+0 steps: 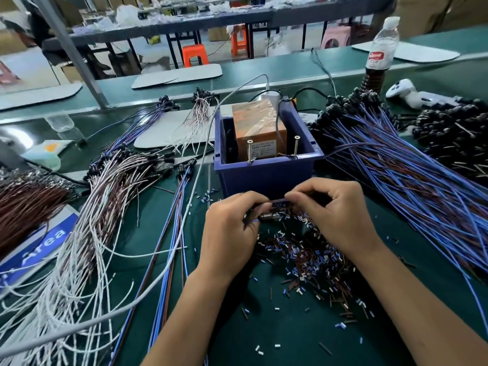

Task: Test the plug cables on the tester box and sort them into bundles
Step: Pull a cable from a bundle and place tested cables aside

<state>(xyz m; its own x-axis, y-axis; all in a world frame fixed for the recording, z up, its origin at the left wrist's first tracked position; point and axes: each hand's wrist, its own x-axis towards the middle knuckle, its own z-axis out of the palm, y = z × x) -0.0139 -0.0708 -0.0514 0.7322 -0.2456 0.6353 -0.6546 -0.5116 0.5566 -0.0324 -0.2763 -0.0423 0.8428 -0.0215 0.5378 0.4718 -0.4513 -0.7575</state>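
I am pinching one plug cable (277, 201) between my left hand (232, 233) and right hand (340, 215), just in front of the tester box (266, 154) (presumably aligning its ends for the upright screws (249, 151)), both hands curled narrowly around it.

Blue plug cable (277, 201) before blue tester box (266, 154); blue-brown bundle (401, 175) rightward
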